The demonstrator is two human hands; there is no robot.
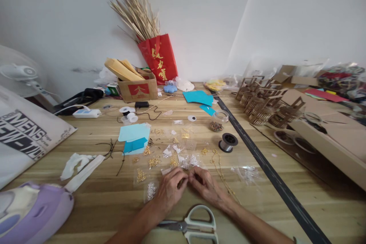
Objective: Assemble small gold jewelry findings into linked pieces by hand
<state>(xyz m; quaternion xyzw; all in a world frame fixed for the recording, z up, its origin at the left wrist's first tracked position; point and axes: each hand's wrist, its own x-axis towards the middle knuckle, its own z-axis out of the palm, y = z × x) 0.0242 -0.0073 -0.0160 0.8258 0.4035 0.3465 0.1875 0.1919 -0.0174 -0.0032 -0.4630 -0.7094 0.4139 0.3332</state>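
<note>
My left hand (172, 186) and my right hand (203, 183) meet over the table, thumbs and fingers of both pinched together. Whatever lies between the fingertips is too small to make out. Just beyond them are small piles of silver findings (185, 161) and gold findings (154, 162) on clear plastic bags. Silver rings (151, 190) lie left of my left hand. To the right of my right hand a gold chain (219, 169) stretches along the wood. Scissors with pale handles (200, 223) rest below my hands, between the forearms.
A spool of wire (228, 142) and a dish of beads (216, 126) stand right of the piles. Blue paper (197, 98) lies farther back. Small wooden baskets (261, 103) and a cardboard box (328, 137) take up the right. A purple-and-white appliance (37, 213) sits at left front.
</note>
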